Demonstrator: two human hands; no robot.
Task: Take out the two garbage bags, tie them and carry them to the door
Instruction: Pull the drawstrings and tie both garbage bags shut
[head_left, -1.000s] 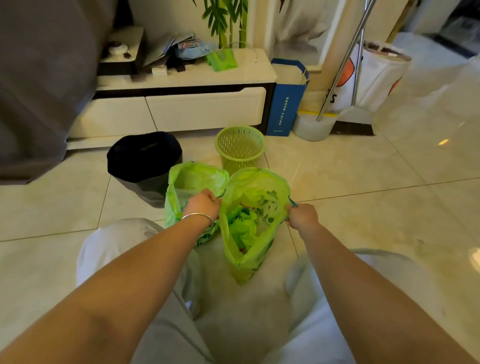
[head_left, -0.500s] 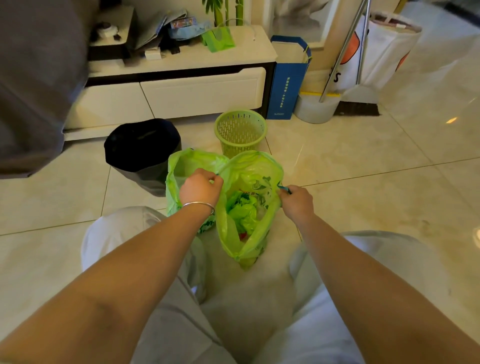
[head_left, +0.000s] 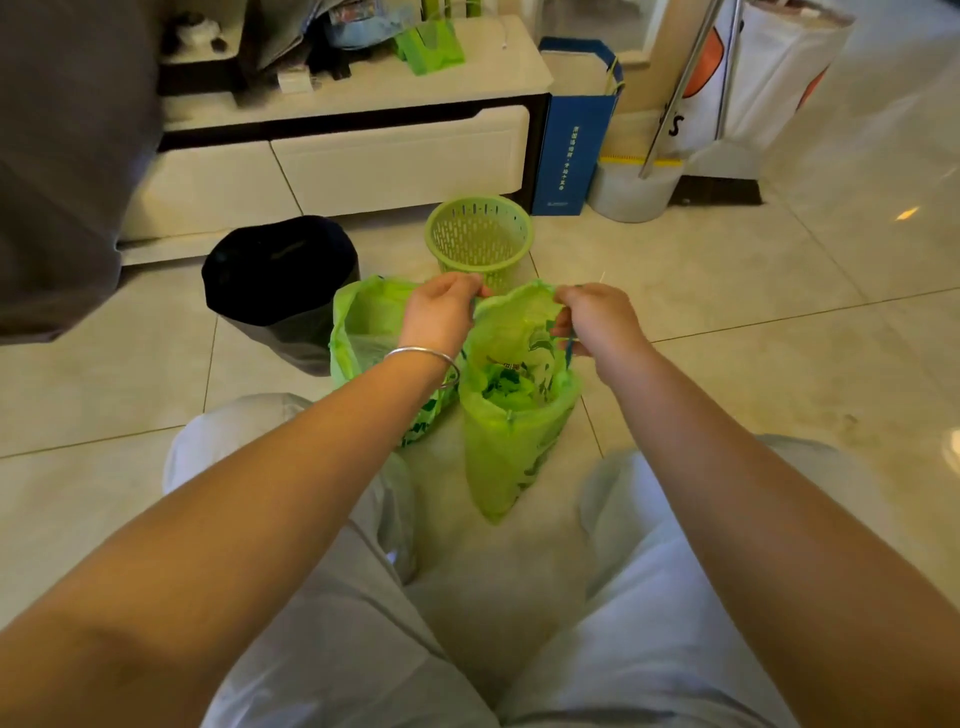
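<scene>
Two green garbage bags stand on the tiled floor in front of my knees. The right bag (head_left: 511, 447) holds green and printed rubbish, and its mouth is drawn narrow. My left hand (head_left: 441, 314) pinches the left side of its rim; a silver bangle sits on that wrist. My right hand (head_left: 592, 322) pinches the right side of the rim, with a thin blue drawstring at its fingers. The left bag (head_left: 363, 332) stands open beside it, partly behind my left wrist, and neither hand holds it.
A black bin (head_left: 280, 286) and a green perforated basket (head_left: 480, 241) stand just beyond the bags. Behind them runs a low white cabinet (head_left: 332, 166). A blue paper bag (head_left: 571, 135), a white bucket (head_left: 634, 189) and a dustpan with metal pole are at right.
Both hands have lifted and come closer together, narrowing the right bag's mouth. The bag hangs longer and slimmer than before. The camera has tilted down and nearer.
</scene>
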